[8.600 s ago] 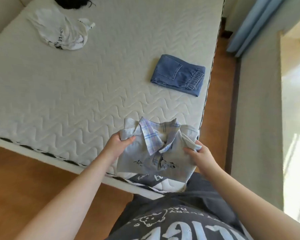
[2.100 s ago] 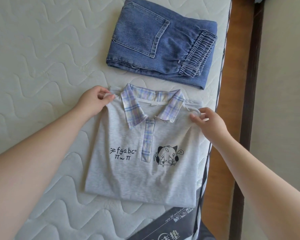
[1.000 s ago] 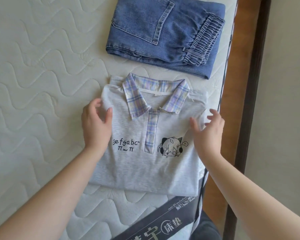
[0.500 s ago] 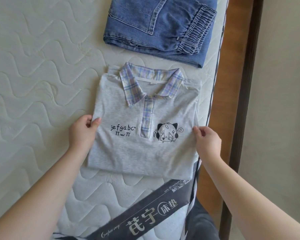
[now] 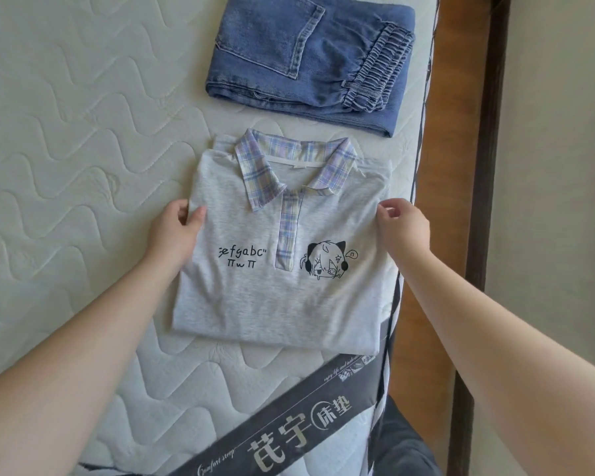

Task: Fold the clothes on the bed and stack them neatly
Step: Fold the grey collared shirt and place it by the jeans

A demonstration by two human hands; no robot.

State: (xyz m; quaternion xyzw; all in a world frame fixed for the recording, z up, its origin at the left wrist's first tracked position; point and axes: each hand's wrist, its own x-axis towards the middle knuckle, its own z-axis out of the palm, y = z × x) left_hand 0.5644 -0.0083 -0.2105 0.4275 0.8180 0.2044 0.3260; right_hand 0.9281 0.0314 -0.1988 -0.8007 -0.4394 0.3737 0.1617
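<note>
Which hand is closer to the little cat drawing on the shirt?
The right hand. It holds the shirt's right edge, just beside the cat drawing. The left hand grips the opposite edge, past the printed letters.

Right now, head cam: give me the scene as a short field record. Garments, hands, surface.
surface: quilted white mattress, dark printed band at its near edge
shirt: grey polo shirt, folded, lying flat, plaid collar away from the person, print facing up
jeans: folded blue jeans, beyond the shirt, apart from it, not stacked
left hand: left hand grips the shirt's left edge, thumb on top
right hand: right hand pinches the shirt's right edge
stack status: shirt not yet on the jeans
</note>
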